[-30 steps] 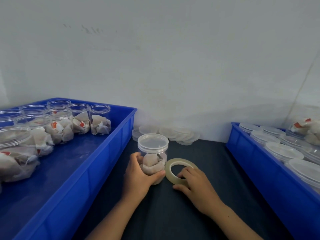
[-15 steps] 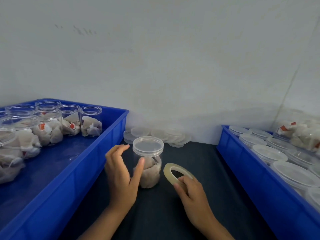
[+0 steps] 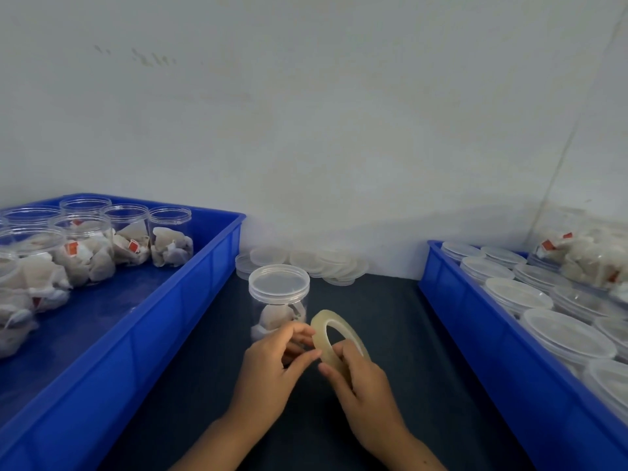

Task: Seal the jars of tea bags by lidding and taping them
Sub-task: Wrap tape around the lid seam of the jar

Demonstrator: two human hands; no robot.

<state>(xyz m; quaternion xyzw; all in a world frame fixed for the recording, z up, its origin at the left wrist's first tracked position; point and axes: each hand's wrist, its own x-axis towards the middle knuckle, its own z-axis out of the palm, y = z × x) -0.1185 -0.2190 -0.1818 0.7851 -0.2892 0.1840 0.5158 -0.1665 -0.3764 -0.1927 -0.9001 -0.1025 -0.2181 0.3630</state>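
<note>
R hand [image 3: 360, 379]: you hold the tape roll [image 3: 334, 338] pinched, thumb on the near rim, other fingers behind it. Roll stands on edge, tilted, above the mat [image 3: 390, 321] near its middle. Keep that pinch firm so the roll doesn't spin while you pick.

L hand [image 3: 272, 362]: fingertips curled in at the roll's left rim; looks like you're hunting for the free end w/ a nail. Can't tell if an end is lifted yet, tape's clear. Judgement: scrape along the outer face, not the side, & peel slow so it doesn't split lengthwise.

Jar in hand [image 3: 277, 307]: just behind your L fingers, upright on the mat, lid [image 3: 278, 282] already on & looking level; tea bags low inside. Neither hand touches it, so it may skid when the tape first sticks. Steady it w/ L hand once the end is free, then run tape round the lid/body seam.

Left tray [image 3: 190, 300]: along the mat's left edge, open jars w/ tea bags clustered at its far end. Still to lid.

Spare lids [image 3: 306, 261]: loose pile at the mat's far edge, against the wall, just behind the jar.

Right tray [image 3: 475, 341]: along the mat's right edge, rows of lidded jars. Can't see if they're taped.
</note>
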